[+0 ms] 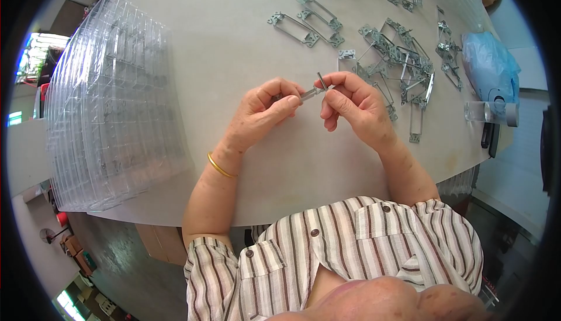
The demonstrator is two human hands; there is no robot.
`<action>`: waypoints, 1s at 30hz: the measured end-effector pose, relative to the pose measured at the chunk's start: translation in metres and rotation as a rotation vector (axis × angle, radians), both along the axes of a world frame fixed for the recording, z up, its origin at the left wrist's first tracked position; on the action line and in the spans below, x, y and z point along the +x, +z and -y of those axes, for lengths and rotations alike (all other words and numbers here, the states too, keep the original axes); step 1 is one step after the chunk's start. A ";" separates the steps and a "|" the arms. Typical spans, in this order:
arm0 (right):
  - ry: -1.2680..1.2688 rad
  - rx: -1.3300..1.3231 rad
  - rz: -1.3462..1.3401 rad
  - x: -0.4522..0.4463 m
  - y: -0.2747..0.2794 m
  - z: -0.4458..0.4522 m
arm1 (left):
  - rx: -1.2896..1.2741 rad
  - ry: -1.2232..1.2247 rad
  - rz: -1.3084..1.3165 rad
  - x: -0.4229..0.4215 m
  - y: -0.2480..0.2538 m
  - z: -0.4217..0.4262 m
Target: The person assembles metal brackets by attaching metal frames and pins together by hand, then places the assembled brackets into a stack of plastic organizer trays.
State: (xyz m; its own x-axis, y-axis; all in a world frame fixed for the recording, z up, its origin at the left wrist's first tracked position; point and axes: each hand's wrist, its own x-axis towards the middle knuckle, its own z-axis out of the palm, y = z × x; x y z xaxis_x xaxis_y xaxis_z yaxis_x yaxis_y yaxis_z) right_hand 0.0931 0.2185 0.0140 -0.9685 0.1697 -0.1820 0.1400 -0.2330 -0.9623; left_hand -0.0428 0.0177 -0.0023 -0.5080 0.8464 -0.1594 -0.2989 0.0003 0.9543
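Observation:
Over the middle of the pale table (234, 40), both hands meet around a small metal part (310, 94). My left hand (263, 110), with a gold bangle on its wrist, pinches the left end of this part. My right hand (356, 106) has its thumb and forefinger closed at the other end, on a thin dark metal pin (321, 80) that sticks up between them. Where the pin meets the part is too small to tell. Just right of my right hand lies a pile of similar metal brackets (403, 55).
Stacked clear plastic trays (111, 104) stand at the left. More brackets (310, 23) lie toward the back. At the right edge are a blue plastic bag (491, 66), a clear cup (491, 113) on its side and a dark object (487, 136).

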 end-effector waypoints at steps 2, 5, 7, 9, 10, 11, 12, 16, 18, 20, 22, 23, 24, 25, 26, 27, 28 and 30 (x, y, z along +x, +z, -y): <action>0.011 -0.030 0.029 0.000 0.000 -0.002 | -0.001 -0.006 -0.046 0.001 -0.002 0.000; 0.008 -0.039 0.067 -0.001 0.000 -0.003 | 0.016 -0.027 -0.129 0.001 -0.008 0.001; 0.011 0.006 0.097 0.000 0.000 -0.004 | 0.032 -0.046 -0.148 0.003 -0.006 0.000; 0.027 0.091 0.135 0.001 0.003 -0.005 | -0.011 -0.092 -0.216 0.003 -0.007 0.001; 0.005 0.175 0.127 0.002 0.004 -0.005 | -0.032 -0.115 -0.250 0.003 -0.007 0.002; -0.018 0.259 0.119 0.003 0.004 -0.004 | -0.015 -0.124 -0.273 0.003 -0.007 0.001; -0.040 0.343 0.111 0.003 0.004 -0.004 | 0.002 -0.133 -0.296 0.005 -0.007 0.000; -0.225 0.266 -0.015 0.000 -0.002 -0.003 | 0.023 -0.097 -0.067 0.009 -0.006 -0.001; -0.262 0.213 -0.014 -0.001 0.001 -0.005 | 0.024 -0.047 0.062 0.000 -0.006 0.003; -0.202 0.125 0.052 -0.001 0.010 -0.002 | 0.091 0.034 0.126 -0.003 -0.009 0.002; -0.130 0.083 0.099 0.000 0.012 0.001 | 0.129 0.086 0.200 -0.004 -0.011 0.002; -0.087 0.084 0.112 0.000 0.011 0.001 | 0.148 0.113 0.237 -0.005 -0.011 0.002; -0.044 0.084 0.125 0.000 0.010 0.002 | 0.152 0.114 0.231 -0.005 -0.011 0.002; -0.037 0.102 0.118 0.000 0.008 0.003 | 0.157 0.115 0.224 -0.006 -0.011 0.002; -0.031 0.119 0.112 0.000 0.004 0.005 | 0.162 0.116 0.217 -0.006 -0.011 0.002; -0.025 0.138 0.105 0.000 0.002 0.005 | 0.154 0.118 0.211 -0.006 -0.011 0.002; -0.023 0.137 0.102 0.000 0.002 0.005 | 0.147 0.120 0.205 -0.005 -0.011 0.002; -0.019 0.134 0.094 -0.001 0.001 0.005 | 0.135 0.117 0.191 -0.005 -0.010 0.002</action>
